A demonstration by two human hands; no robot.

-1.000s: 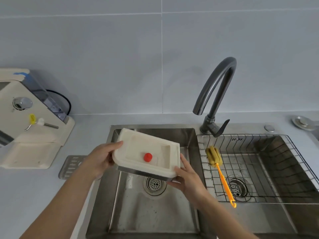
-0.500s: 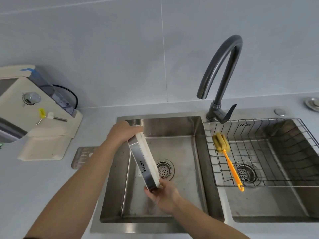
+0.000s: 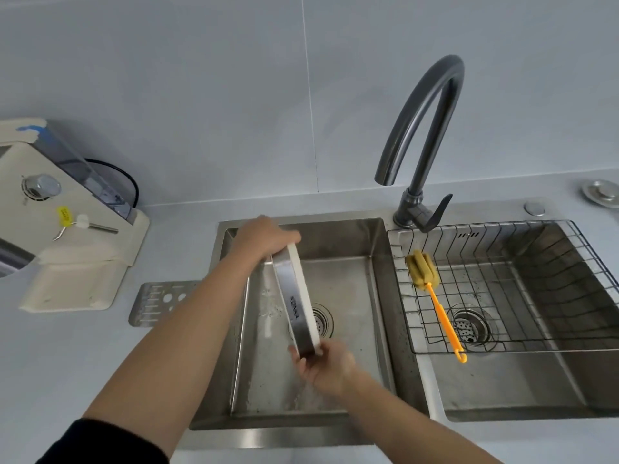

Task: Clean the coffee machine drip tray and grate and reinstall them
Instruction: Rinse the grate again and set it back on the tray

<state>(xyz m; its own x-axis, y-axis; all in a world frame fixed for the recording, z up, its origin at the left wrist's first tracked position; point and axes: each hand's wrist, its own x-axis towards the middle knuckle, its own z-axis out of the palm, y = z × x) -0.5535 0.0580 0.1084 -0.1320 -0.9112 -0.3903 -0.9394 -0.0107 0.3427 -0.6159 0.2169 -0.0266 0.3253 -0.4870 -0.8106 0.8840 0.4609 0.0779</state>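
The white drip tray (image 3: 303, 289) with its steel front strip is tipped on edge over the left sink basin (image 3: 348, 262). My left hand (image 3: 264, 236) grips its far end and my right hand (image 3: 326, 363) holds its near end from below. Water runs off the tray's low end onto the basin floor. The steel grate (image 3: 157, 303) lies flat on the counter left of the sink, partly hidden by my left forearm. The cream coffee machine (image 3: 67, 229) stands at the far left, its tray slot bare.
A dark curved faucet (image 3: 422, 135) rises between the two basins. The right basin holds a wire rack (image 3: 502, 286) with a yellow sponge brush (image 3: 432, 289) on an orange handle. A metal sink plug (image 3: 601, 192) lies on the counter at the far right.
The tray went from nearly flat, red float showing, to standing on edge over the drain. My view shifted left and nearer, and water now spills from the tray's lower end.
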